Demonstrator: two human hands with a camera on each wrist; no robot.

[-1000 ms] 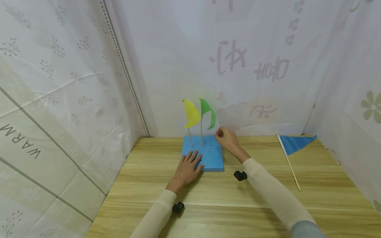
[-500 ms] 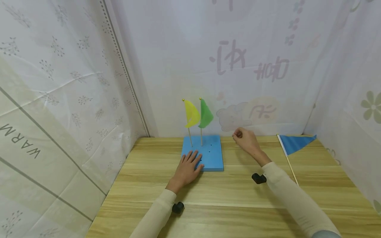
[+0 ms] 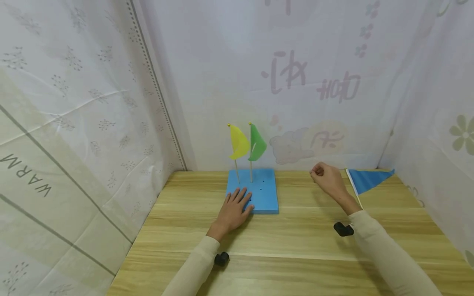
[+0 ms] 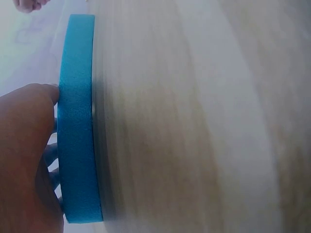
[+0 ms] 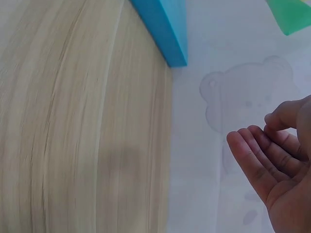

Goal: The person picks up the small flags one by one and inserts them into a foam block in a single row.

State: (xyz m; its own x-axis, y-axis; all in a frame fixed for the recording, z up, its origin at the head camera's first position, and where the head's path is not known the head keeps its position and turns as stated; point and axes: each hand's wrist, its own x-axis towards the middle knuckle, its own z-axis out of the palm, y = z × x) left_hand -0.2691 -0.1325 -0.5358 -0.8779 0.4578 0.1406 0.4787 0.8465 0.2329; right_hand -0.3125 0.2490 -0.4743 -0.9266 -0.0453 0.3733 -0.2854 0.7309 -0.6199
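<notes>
Fingers spread, my left hand [image 3: 234, 209] rests on the front left of a thick blue board [image 3: 264, 201]; its thumb touches the board's edge [image 4: 77, 121] in the left wrist view. A yellow flag [image 3: 239, 142] and a green flag [image 3: 258, 146] stand upright on thin sticks in the board, the yellow one slightly tilted. Small dark holes show on the board's top. To the right, my right hand [image 3: 328, 180] is above the table with loosely bent fingers, thumb near the index finger [image 5: 286, 141], and nothing visible in it. Nearest to it, a blue triangular flag [image 3: 368, 180] lies on the table.
The wood-grain table [image 3: 274, 246] meets a pale printed curtain [image 3: 207, 82] close behind the board, with more curtain on both sides. The right forearm covers the lower part of the blue flag's stick. Black wrist cameras [image 3: 343, 229] sit on both wrists.
My right hand has moved right, from beside the green flag to near the blue flag. The green flag has swung and settled against its stick. My left hand has stayed put on the board.
</notes>
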